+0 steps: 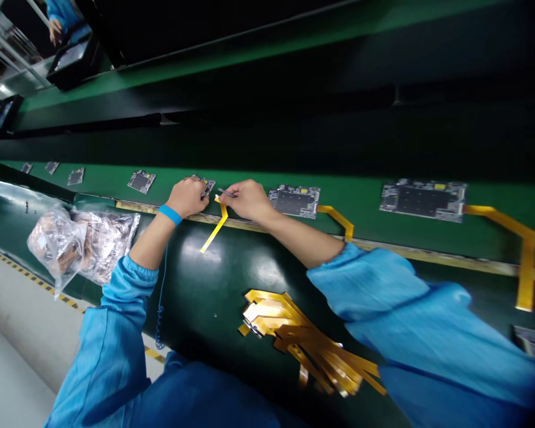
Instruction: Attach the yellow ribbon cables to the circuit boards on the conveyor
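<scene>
My left hand (188, 196), with a blue wristband on its wrist, is closed on the edge of a circuit board (209, 188) and covers much of it. Just to the right, my right hand (248, 201) is closed around a slim grey tool (227, 193), whose exact kind I cannot make out. At its fingertips is the upper end of a yellow flat flex cable (214, 230), beside the board; whether the two touch is hidden. The cable's lower end hangs over the ledge. A pile of similar flex cables (303, 339) lies nearer my body.
Circuit boards with flex cables attached (296, 201) (423, 201) lie to the right on the green strip. Several bare boards (141, 181) lie leftward. Plastic bags (102, 244) rest at left. A coiled blue cord (159, 327) hangs near my left arm. Another person's hand (55, 31) shows far back.
</scene>
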`<state>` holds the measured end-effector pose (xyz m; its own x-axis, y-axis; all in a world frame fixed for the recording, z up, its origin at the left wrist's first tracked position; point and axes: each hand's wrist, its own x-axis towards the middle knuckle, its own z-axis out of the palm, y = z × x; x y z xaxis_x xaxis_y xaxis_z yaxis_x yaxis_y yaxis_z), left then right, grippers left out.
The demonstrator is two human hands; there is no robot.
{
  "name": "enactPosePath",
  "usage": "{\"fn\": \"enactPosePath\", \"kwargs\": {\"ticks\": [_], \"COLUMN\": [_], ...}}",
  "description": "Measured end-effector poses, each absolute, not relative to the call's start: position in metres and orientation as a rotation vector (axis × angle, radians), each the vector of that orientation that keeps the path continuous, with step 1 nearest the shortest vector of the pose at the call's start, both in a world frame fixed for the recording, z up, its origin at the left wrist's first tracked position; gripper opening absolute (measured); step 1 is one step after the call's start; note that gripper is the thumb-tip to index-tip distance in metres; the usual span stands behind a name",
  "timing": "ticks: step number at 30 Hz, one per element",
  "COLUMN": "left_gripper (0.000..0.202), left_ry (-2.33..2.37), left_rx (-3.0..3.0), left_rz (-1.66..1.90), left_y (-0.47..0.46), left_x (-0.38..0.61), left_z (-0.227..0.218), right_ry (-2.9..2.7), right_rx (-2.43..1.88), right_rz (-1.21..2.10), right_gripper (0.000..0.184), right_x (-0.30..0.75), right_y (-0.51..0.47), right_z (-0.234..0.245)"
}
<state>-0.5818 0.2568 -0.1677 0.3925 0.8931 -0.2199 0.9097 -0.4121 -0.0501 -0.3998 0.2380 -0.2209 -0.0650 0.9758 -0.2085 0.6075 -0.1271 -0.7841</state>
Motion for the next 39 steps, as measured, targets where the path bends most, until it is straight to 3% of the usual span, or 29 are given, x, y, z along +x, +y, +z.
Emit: {"fn": "enactPosePath", "kwargs": {"ticks": [9,18,27,39], "left_gripper": [0.024,0.03,0.049,0.056], "left_ry": [1.611,1.407,1.294,1.212], "left_rx": [2.548,2.627,2.642,2.662], "left_rz": [-0.319,0.031,-0.01,-0.027], "left_y": [0.262,0.248,0.233,0.23], "left_x": [-0.576,-0.601,-0.613,-0.609], "left_z": [-0.17,-0.18,-0.201,-0.212], "right_ry": [-1.721,-1.71,-1.702,-1.747], "right_rx": [-1.802,-1.912,-2.049,-2.093], "right_rz": [1.022,1.042,1.084,1.179], "right_gripper": [0.013,0.011,0.013,0.011], "right_x": [-0.4,-0.402,-0.397,-0.384], "right_y": [0.237,0.238,0.237,0.249], "right_z": [-0.219,-0.206,-0.195,-0.193]}}
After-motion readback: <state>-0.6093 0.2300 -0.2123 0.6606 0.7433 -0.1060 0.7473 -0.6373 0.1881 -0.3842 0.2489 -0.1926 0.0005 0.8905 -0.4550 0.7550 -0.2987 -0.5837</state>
